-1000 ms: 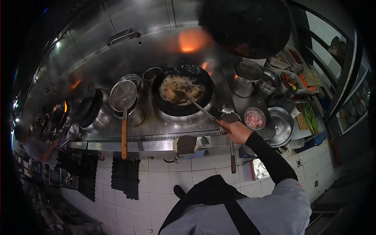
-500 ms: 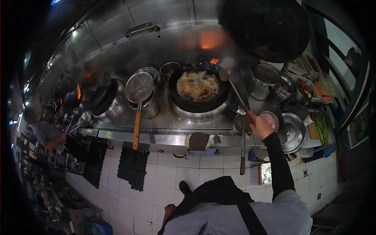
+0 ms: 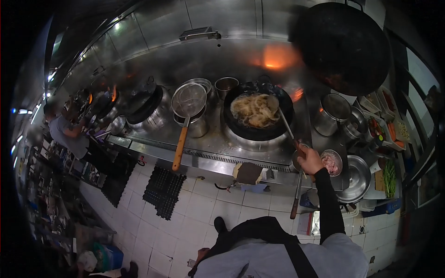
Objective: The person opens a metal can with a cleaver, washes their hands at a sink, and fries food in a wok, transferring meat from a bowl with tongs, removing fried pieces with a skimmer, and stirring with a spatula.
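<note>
Head view showed the right hand [image 3: 310, 161] grasping a long-handled cooking tool [image 3: 286, 124], its head by the food [image 3: 252, 110] in the wok [image 3: 257, 134], ahead and left of that hand. A bowl [image 3: 341, 165] of pink pieces [image 3: 330, 164] sat just right. The left hand [image 3: 202, 254] hung low beside the apron [image 3: 259, 230], too dim to tell its grip.

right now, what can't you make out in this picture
Head view, left hand: partly hidden by the apron, too dim to read its grip.
Head view, pot: strainer covers much of its inside.
Head view, wok: food blurred, ingredients unclear.
Head view, co-worker's hands: too small and blurred to tell what they hold.
</note>
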`<state>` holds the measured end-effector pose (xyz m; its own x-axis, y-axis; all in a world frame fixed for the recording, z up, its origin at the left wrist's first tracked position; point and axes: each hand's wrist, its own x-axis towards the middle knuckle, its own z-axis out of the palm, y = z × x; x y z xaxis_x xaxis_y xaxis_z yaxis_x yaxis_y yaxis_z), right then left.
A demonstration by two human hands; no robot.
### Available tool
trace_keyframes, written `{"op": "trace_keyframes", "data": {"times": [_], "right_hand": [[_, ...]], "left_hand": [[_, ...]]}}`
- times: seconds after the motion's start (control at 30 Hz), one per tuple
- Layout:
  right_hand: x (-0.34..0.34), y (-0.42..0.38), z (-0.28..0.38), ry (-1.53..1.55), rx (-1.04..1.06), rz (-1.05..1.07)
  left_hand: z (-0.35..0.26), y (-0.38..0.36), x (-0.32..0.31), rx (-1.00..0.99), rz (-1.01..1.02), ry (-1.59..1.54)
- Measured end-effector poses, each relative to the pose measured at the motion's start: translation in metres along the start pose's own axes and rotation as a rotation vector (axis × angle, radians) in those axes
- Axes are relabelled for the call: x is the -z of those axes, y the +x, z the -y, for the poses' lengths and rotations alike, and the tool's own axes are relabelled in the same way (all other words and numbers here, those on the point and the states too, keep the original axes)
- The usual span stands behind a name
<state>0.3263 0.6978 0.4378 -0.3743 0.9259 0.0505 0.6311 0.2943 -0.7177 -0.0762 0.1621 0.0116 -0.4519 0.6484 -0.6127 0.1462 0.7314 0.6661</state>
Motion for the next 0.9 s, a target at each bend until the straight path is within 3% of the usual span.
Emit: {"op": "trace_keyframes", "data": {"times": [0.03, 0.13, 0.3, 0.4, 0.47, 0.6, 0.63, 0.7, 0.77, 0.8, 0.9], "right_hand": [[-0.004, -0.003, 0.003, -0.281, 0.216, -0.172], [0.005, -0.011, 0.042, -0.14, 0.055, -0.117], [-0.017, 0.015, 0.035, -0.081, 0.129, -0.079], [-0.035, 0.024, 0.024, 0.086, 0.05, 0.039], [-0.025, 0.01, 0.054, 0.252, -0.194, 0.169], [-0.023, -0.01, 0.071, 0.344, -0.207, 0.225], [-0.03, -0.013, 0.07, 0.224, -0.088, 0.136], [-0.053, -0.021, 0.055, 0.106, 0.026, 0.045], [-0.096, -0.027, 0.023, -0.189, 0.138, -0.181], [-0.114, -0.03, 0.009, -0.189, 0.131, -0.188], [-0.149, -0.043, -0.025, -0.179, 0.097, -0.311]], "left_hand": [[0.001, -0.003, 0.0, -0.026, 0.003, 0.063], [0.004, -0.009, -0.001, -0.089, 0.022, 0.181], [-0.008, -0.005, 0.005, -0.129, 0.045, 0.196], [-0.041, -0.008, 0.013, 0.024, 0.037, -0.094], [-0.072, -0.014, 0.018, 0.145, 0.011, -0.352], [-0.126, -0.032, 0.021, 0.204, -0.03, -0.471], [-0.132, -0.035, 0.022, 0.212, -0.032, -0.463], [-0.122, -0.029, 0.02, 0.224, -0.032, -0.44], [-0.048, 0.005, 0.009, 0.202, 0.057, -0.538], [-0.023, 0.014, 0.005, 0.199, 0.063, -0.531], [-0.004, 0.017, 0.007, -0.064, 0.037, 0.018]]}}
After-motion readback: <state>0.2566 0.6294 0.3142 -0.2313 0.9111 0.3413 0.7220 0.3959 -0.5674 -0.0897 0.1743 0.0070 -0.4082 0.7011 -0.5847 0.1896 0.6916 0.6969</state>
